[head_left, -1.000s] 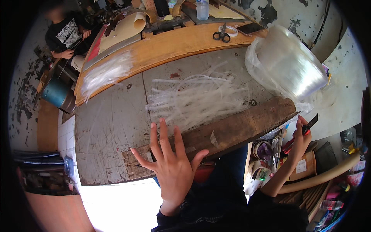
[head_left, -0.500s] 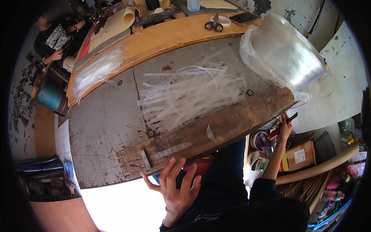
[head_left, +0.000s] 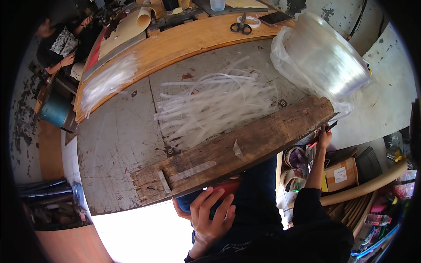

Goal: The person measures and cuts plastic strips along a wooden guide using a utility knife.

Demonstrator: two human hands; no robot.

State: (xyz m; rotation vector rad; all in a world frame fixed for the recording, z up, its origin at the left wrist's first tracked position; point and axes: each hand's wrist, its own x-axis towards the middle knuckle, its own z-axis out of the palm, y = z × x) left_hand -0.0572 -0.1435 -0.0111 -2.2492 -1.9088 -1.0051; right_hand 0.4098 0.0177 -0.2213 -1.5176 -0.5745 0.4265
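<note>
A long dark wooden plank [head_left: 263, 136] lies along the near edge of the grey, scratched table. My left hand [head_left: 208, 217] is just below the plank's left part, over my lap; its fingers are bent and apart, with nothing seen in them. Beyond the plank's right end, my right hand [head_left: 323, 139] is closed around a red utility knife with a dark tip [head_left: 332, 126]. A loose heap of clear plastic strips [head_left: 215, 105] spreads over the table behind the plank. Two short pale strips, one a small curved piece [head_left: 164, 181], rest on the plank.
A big roll of clear plastic [head_left: 329, 57] stands at the far right. Scissors [head_left: 240, 27], a white tape ring and a phone [head_left: 274, 18] lie on the back wooden board, with another strip bundle [head_left: 109, 79] leftward. A co-worker [head_left: 61, 48] sits far left. Cardboard boxes [head_left: 343, 174] crowd the right.
My left hand has drawn away from the plank's edge, moving slightly right and toward me. My right hand, with the utility knife, has shifted only a little. The strips look unmoved.
</note>
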